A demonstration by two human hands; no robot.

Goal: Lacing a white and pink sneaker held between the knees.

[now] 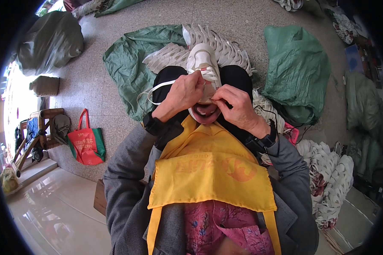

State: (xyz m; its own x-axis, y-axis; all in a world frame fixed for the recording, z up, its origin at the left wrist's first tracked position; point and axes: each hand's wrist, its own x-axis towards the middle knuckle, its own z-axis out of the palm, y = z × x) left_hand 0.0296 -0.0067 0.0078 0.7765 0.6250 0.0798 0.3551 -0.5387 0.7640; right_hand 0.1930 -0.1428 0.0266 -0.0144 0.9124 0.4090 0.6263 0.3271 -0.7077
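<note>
A white sneaker (203, 59) with a pink lining rests on my lap, toe pointing away from me. My left hand (184, 93) pinches a white shoelace (157, 90) at the shoe's eyelets; the lace loops out to the left. My right hand (234, 104) grips the lace end at the shoe's tongue, close to the left hand. Both wrists carry black bands. A yellow apron (208, 170) covers my front, below the shoe.
A row of white shoe uppers (225, 46) lies on a green sack (130, 63) ahead. Another green sack (295, 72) sits to the right, more white shoes (332, 178) at lower right. A red tote bag (86, 142) and a wooden chair (38, 131) stand at the left.
</note>
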